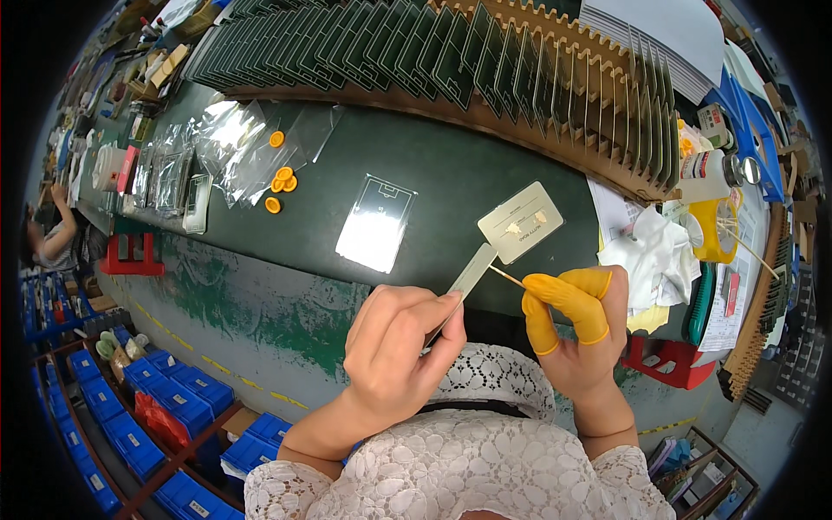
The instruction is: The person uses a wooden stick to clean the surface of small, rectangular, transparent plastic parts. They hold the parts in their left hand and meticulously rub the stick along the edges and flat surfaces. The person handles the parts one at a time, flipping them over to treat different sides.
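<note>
My left hand [394,347] pinches a thin, pale flat plate [473,274] between thumb and fingers, its face turned steeply away. My right hand [579,325] wears yellow finger cots [568,299] on several fingers and grips a thin wooden stick [508,276]. The stick's far end is at the plate's edge; whether they touch I cannot tell. Just beyond lies a cream card [522,223] with print and small map-like shapes, on the dark green tabletop [451,173]. Farther left on the table is a dark green card [378,224] with a bright glare on it.
A long brown slotted rack [555,130] of upright dark green cards [364,48] spans the back. Rolled orange finger cots [283,178] and clear plastic bags [247,143] lie left. At right are a crumpled white cloth [652,260], yellow tape roll [718,230] and white bottle [706,173].
</note>
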`<state>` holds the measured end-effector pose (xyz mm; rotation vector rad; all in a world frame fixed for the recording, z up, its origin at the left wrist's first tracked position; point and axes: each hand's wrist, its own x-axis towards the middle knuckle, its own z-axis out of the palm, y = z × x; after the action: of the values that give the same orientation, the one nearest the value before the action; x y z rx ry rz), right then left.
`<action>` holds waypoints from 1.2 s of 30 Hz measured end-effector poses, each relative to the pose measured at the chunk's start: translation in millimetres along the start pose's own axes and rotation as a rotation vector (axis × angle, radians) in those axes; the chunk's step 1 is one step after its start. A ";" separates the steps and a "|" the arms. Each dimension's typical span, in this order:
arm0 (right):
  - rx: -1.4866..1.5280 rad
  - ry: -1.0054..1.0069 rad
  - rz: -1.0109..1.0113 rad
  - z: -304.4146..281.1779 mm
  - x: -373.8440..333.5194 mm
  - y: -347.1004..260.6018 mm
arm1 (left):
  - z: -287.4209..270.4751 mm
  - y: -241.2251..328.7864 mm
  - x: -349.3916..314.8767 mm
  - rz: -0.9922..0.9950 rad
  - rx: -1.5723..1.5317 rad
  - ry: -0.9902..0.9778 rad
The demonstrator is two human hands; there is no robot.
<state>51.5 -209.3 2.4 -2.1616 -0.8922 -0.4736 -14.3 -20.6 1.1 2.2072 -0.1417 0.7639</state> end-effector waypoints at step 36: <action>0.071 0.014 0.077 2.0 1.3 -3.9 | 1.1 -2.0 -1.5 0.008 -0.001 0.013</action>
<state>49.6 -205.4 3.7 -2.1171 -0.8033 -0.4129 -14.3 -20.2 -1.6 2.2021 -0.1441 0.7818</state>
